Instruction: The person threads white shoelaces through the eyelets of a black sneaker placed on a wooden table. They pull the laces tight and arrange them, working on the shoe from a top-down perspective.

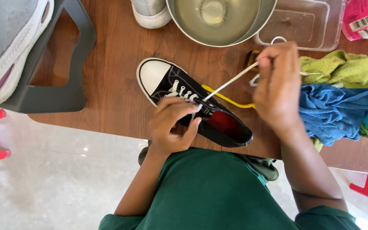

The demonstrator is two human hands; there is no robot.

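We are gripping the shoe with our left hand, our right hand pinching its lace taut.

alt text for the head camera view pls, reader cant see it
Seen from above, a person's right hand pulls a white lace taut from a black sneaker on a wooden table, while the left hand steadies the shoe. A metal bowl, green and blue cloths and a clear plastic tub lie nearby.
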